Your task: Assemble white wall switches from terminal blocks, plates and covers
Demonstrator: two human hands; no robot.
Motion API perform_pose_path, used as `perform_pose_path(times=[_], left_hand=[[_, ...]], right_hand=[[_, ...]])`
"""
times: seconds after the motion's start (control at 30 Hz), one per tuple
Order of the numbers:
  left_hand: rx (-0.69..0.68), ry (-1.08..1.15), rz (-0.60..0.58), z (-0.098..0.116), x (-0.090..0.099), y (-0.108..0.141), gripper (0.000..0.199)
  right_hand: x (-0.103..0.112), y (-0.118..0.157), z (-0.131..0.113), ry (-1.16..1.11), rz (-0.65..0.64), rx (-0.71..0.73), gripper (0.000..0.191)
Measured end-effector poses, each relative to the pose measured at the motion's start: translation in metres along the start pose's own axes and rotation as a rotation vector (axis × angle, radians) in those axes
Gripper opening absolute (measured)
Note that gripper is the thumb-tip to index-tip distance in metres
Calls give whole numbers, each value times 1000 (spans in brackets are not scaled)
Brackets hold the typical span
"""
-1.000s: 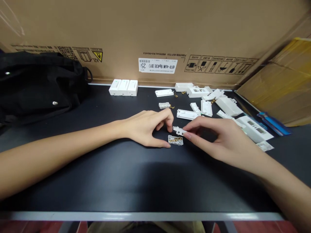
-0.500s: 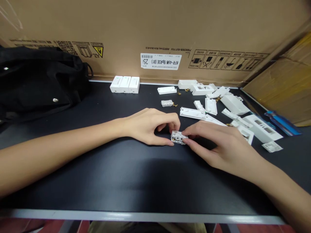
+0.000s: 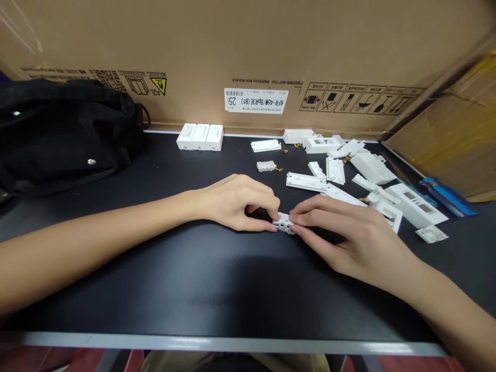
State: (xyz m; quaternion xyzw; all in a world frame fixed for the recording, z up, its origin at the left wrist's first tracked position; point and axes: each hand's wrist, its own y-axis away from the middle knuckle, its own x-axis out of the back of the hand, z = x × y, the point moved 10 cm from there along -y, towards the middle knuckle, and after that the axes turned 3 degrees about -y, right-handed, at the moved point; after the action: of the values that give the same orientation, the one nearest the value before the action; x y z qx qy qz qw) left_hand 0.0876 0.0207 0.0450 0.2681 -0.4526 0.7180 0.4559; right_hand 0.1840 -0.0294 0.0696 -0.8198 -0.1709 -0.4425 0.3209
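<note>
Between my two hands, low over the black tabletop [image 3: 217, 279], is a small white plastic housing [image 3: 284, 223] with openings in its upper side. My left hand [image 3: 242, 204] pinches its left end between thumb and forefinger. On the opposite end, the thumb and fingertips of my right hand [image 3: 341, 227] are closed, hiding that end. Beyond my hands lies a similar small white part [image 3: 265, 166] with a brass piece [image 3: 278, 168] at its right end. Long white plates [image 3: 306, 181] rest just past my right hand.
Several white covers and frames [image 3: 416, 204] are scattered at the right, near a blue-handled tool [image 3: 449, 196]. Three white switch-like units [image 3: 199, 137] stand in a row at the back. A black bag [image 3: 65, 134] is at the left; a large cardboard box [image 3: 194, 46] walls off the back.
My left forefinger has come down onto the housing's left end, where a gap showed before. The housing has turned slightly. My right hand keeps its grip.
</note>
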Motion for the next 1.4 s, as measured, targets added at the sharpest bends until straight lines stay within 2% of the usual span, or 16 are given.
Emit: perform_pose_path(times=[0.23, 0.6, 0.77, 1.07, 1.4], left_hand=[[-10, 17, 1, 3, 1, -2, 11], [11, 31, -30, 0, -2, -1, 14], [-9, 52, -23, 1, -2, -2, 13], [17, 81, -50, -1, -3, -1, 14], [7, -126, -140, 7, -8, 3, 20]], right_hand=[[1, 2, 9, -52, 13, -92, 8], [-1, 4, 10, -61, 37, -126, 7], [-7, 4, 20, -154, -12, -211, 7], [-10, 4, 27, -245, -62, -261, 13], [-18, 2, 34, -254, -148, -299, 18]])
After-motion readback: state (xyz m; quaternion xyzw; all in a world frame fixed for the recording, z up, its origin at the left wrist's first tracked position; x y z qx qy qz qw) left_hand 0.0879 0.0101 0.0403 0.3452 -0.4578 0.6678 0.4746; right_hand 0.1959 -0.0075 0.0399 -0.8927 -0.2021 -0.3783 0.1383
